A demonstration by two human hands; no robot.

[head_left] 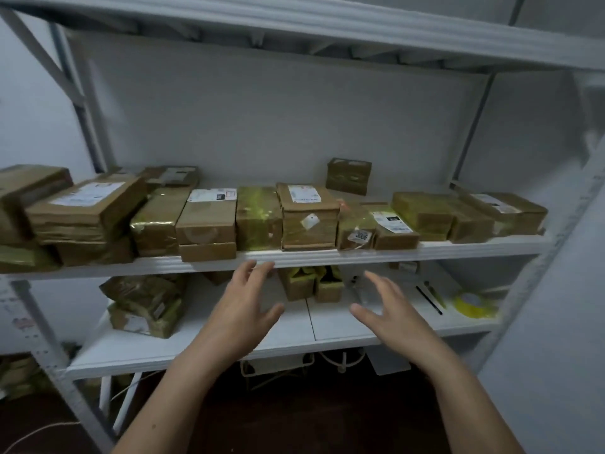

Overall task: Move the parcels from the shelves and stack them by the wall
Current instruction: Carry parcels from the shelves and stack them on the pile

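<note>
**Parcels line a white shelf as 2 empty hands reach in**

Brown cardboard parcels (307,217), many wrapped in clear or yellowish tape and some bearing white labels, sit packed side by side along the middle shelf (327,253) of a white metal rack. 1 small parcel (349,175) stands apart at the back, against the rear panel. At the far left, several boxes are piled on each other. On the lower shelf (203,348), a tilted heap of wrapped parcels (145,304) lies at the left and 2 small boxes (311,285) stand near the middle, under the edge of the shelf above. A roll of yellow tape (473,304) rests at the right of that lower shelf, beside a dark pen-like item (429,299). The person's left hand (244,306) and right hand (389,309) are both open, fingers spread, gripping nothing, raised just in front of the middle shelf's front edge. The upper shelf (327,24) runs overhead.
</note>
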